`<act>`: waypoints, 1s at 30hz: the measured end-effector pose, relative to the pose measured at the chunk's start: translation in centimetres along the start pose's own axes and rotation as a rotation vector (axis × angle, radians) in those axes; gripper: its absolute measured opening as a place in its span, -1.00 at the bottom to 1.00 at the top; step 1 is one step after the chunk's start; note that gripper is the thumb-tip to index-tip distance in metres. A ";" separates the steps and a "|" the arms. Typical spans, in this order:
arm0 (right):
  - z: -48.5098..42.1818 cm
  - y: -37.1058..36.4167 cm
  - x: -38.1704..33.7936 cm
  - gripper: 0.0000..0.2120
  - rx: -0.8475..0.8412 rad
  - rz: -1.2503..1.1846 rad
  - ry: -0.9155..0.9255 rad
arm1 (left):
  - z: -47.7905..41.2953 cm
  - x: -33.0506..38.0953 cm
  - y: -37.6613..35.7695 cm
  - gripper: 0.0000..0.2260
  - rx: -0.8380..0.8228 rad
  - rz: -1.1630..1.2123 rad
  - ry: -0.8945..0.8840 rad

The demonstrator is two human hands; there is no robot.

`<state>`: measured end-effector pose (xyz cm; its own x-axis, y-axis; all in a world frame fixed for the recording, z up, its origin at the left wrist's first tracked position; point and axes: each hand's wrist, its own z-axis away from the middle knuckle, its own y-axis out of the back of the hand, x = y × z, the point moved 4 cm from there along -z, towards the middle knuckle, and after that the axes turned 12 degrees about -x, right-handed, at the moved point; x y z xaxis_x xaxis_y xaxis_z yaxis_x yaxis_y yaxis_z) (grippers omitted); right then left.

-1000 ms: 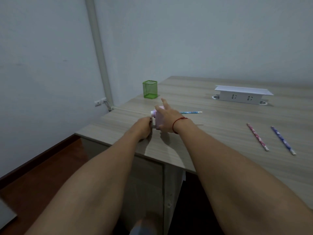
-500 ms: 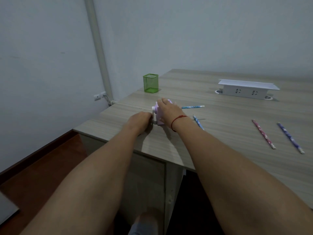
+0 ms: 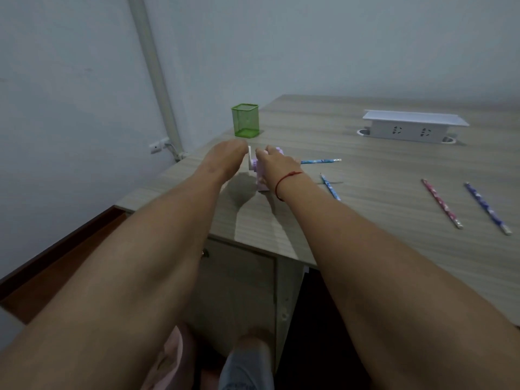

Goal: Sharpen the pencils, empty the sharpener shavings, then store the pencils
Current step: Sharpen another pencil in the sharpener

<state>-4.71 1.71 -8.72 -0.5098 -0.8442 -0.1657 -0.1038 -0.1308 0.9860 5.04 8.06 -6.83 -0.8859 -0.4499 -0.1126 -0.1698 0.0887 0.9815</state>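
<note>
Change: left hand (image 3: 230, 154) has risen from low beside the sharpener (image 3: 260, 184) to level with its top, as in a turn of the crank; right hand (image 3: 277, 164) has stayed on the sharpener.
Desk (image 3: 365, 249): pale wood grain, filling the right of the view.
Socket box (image 3: 413, 130): white, at 2 o'clock from the sharpener, well apart.
Pencil holder (image 3: 245, 122): green mesh, upright, near at 11 o'clock; no pencil shows in it.
Right hand: clamped over the sharpener's top, red cord (image 3: 284, 182) at the wrist.
Left hand: fingers curled against the white crank (image 3: 249, 159) on the 9 o'clock side.
Sharpener: lilac, standing near the desk's left edge, mostly hidden by the right hand.
Pencils: blue pencil (image 3: 320, 161) runs out from behind the right hand toward 3 o'clock, its entry hidden; second blue pencil (image 3: 330, 187) lies just beside at 4 o'clock; pink pencil (image 3: 441, 204) and purple pencil (image 3: 486, 208) lie farther out at 3 o'clock.
Doing it well: likely mid-sharpening. Press the body down firmly, crank in even circles, keep the pencil straight, and stop once turning goes light.
</note>
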 end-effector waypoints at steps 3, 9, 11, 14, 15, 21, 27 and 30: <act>0.0 0.1 -0.4 -0.57 -0.012 0.018 -0.021 | 1.0 0.4 1.1 -0.70 0.081 0.019 -0.009; -0.1 0.4 -0.6 -0.52 -0.025 0.011 -0.064 | 5.1 1.6 0.7 -0.74 0.141 0.092 -0.033; -0.2 0.4 -0.8 -0.56 -0.025 0.000 -0.082 | 5.6 1.6 0.2 -0.72 0.123 0.113 -0.016; -0.3 0.5 -1.2 -0.56 -0.020 -0.006 -0.100 | 6.2 1.8 -0.8 -0.72 0.063 0.095 0.006; -0.4 0.5 -1.2 -0.56 -0.022 -0.005 -0.099 | 6.3 2.1 -1.3 -0.75 0.038 0.082 0.010; -0.4 0.6 -0.4 -0.55 0.001 -0.006 0.027 | 5.3 2.0 -2.9 -0.81 -0.098 0.116 0.007; -1.7 -0.3 0.6 -0.54 0.021 -0.050 0.092 | 1.8 0.1 -3.8 -0.83 -0.198 0.141 -0.039; -2.2 -0.5 0.8 -0.52 0.024 -0.056 0.083 | -0.2 -0.7 -3.2 -0.82 -0.170 0.100 -0.051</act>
<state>-3.20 0.01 -9.30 -0.4299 -0.8765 -0.2168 -0.1511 -0.1669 0.9743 6.33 7.92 -9.90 -0.9161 -0.4006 -0.0163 -0.0081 -0.0222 0.9997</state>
